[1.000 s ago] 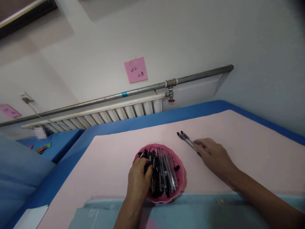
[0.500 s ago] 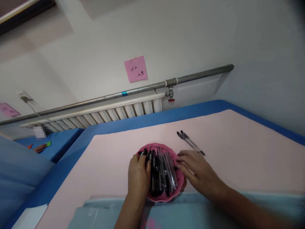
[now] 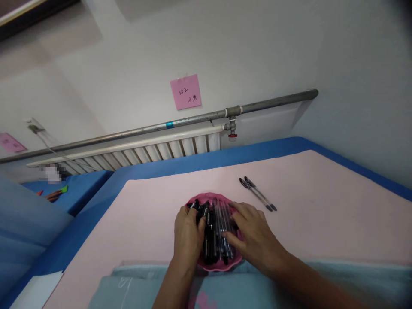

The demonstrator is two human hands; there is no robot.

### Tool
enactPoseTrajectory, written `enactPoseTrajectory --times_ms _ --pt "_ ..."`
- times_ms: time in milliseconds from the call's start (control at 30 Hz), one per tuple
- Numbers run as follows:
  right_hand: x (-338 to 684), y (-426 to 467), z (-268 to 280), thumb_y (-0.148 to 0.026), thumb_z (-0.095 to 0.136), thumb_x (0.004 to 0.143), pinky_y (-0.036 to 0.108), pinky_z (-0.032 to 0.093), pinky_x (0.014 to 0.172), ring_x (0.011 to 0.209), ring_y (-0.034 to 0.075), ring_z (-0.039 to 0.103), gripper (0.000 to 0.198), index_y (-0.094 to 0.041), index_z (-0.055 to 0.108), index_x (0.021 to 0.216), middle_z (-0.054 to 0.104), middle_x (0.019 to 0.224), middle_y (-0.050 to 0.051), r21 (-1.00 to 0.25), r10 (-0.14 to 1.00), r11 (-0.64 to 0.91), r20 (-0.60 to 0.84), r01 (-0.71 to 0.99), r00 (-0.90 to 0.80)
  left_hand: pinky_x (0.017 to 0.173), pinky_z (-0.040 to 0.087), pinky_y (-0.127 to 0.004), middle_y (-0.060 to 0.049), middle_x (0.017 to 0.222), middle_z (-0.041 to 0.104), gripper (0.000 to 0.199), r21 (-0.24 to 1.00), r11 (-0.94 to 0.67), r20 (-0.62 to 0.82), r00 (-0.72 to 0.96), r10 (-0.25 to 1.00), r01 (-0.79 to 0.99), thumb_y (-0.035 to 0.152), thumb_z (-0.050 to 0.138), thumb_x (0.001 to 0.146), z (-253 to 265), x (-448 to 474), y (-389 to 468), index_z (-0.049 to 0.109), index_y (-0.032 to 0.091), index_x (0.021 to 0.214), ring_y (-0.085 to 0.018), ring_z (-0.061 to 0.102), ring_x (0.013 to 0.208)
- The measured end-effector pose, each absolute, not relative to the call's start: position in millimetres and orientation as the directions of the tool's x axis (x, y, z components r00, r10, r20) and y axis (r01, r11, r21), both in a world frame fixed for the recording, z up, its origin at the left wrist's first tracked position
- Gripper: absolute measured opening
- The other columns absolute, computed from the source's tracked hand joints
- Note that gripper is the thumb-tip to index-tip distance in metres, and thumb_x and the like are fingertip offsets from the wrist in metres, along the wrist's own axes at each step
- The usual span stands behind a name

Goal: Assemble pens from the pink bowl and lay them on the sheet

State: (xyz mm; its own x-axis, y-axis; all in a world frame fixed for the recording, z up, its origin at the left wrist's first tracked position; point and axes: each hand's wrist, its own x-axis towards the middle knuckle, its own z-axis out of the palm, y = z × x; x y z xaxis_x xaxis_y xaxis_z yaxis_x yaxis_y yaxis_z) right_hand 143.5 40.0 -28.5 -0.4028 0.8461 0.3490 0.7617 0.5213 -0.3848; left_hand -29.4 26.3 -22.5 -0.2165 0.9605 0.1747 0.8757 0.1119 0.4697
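In the head view a round pink basket (image 3: pixel 219 268) with a wavy rim stands near the front edge of the pink-covered tabletop. Black pens (image 3: pixel 208 244) fill its left half, and clear-barrelled pens (image 3: pixel 222 219) lie to the right of them. My left hand (image 3: pixel 187 234) reaches over the left rim, its fingers curled round some black pens; the fingertips are partly hidden. Over the right rim comes my right hand (image 3: pixel 254 236), thumb and fingers apart, the tips at the clear pens. Two pens (image 3: pixel 257 193) with black caps lie side by side beyond the basket, to the right.
Light blue cloth (image 3: pixel 144 283) lies along the near edge. A white sheet (image 3: pixel 40 289) is at lower left. Behind the blue-edged table (image 3: pixel 193 163) are a white radiator (image 3: pixel 167 150), a metal pipe (image 3: pixel 135 132) and a wall with a pink note (image 3: pixel 186 92).
My right hand has moved left, from the basket's right rim in over the clear pens. My left hand stays on the left side of the basket. The two loose pens have not moved.
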Motion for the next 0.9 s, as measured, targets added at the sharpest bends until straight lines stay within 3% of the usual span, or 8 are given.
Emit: enactPoseTrajectory --times_ms 233,400,533,733,900 --pt "142.9 37.4 -27.9 -0.027 0.06 0.076 0.047 0.04 0.085 0.112 0.032 0.046 0.008 -0.019 0.059 0.075 0.056 0.122 0.011 -0.367 0.842 0.533 0.317 0.762 -0.437 0.073 0.04 -0.032 -0.004 0.079 0.056 0.011 0.651 0.074 0.201 -0.265 0.943 0.755 0.024 0.049 0.08 -21.0 -32.8 23.3 0.058 0.02 0.073 -0.019 0.054 0.078" --pt "140.4 36.0 -26.0 -0.038 0.064 0.074 0.05 0.039 0.085 0.113 0.035 0.044 0.019 -0.019 0.06 0.074 0.057 0.119 0.013 -0.372 0.853 0.517 0.302 0.771 -0.426 0.065 0.039 -0.027 -0.001 0.072 0.06 0.016 0.827 0.066 0.126 -0.298 0.946 0.559 0.031 0.047 0.082 -12.7 -28.6 14.6 0.056 0.02 0.074 -0.016 0.054 0.068" --pt "138.9 35.4 -26.3 -0.032 0.061 0.075 0.05 0.039 0.086 0.114 0.035 0.044 0.012 -0.019 0.06 0.073 0.058 0.117 0.012 -0.377 0.858 0.506 0.309 0.776 -0.41 0.059 0.039 -0.024 0.001 0.066 0.059 0.019 0.911 0.068 0.066 -0.305 0.95 0.407 0.035 0.05 0.081 -9.6 -25.5 11.5 0.056 0.019 0.073 -0.013 0.052 0.063" --pt "137.6 35.2 -29.9 -0.023 0.052 0.075 0.05 0.039 0.086 0.114 0.035 0.044 0.011 -0.02 0.061 0.078 0.059 0.115 0.011 -0.346 0.842 0.525 0.348 0.777 -0.413 0.049 0.039 -0.021 0.003 0.061 0.055 0.021 0.975 0.11 -0.05 -0.291 0.955 0.193 0.039 0.056 0.076 -14.8 -25.2 15.3 0.054 0.019 0.073 -0.01 0.048 0.051" --pt "136.3 34.9 -30.4 -0.021 0.051 0.073 0.05 0.038 0.086 0.116 0.034 0.042 0.01 -0.021 0.061 0.075 0.06 0.115 0.011 -0.394 0.866 0.49 0.324 0.778 -0.381 0.046 0.042 -0.021 0.004 0.059 0.054 0.021 0.986 0.127 -0.097 -0.251 0.963 0.109 0.04 0.057 0.075 -18.4 -25.8 16.7 0.054 0.019 0.074 -0.01 0.049 0.05"
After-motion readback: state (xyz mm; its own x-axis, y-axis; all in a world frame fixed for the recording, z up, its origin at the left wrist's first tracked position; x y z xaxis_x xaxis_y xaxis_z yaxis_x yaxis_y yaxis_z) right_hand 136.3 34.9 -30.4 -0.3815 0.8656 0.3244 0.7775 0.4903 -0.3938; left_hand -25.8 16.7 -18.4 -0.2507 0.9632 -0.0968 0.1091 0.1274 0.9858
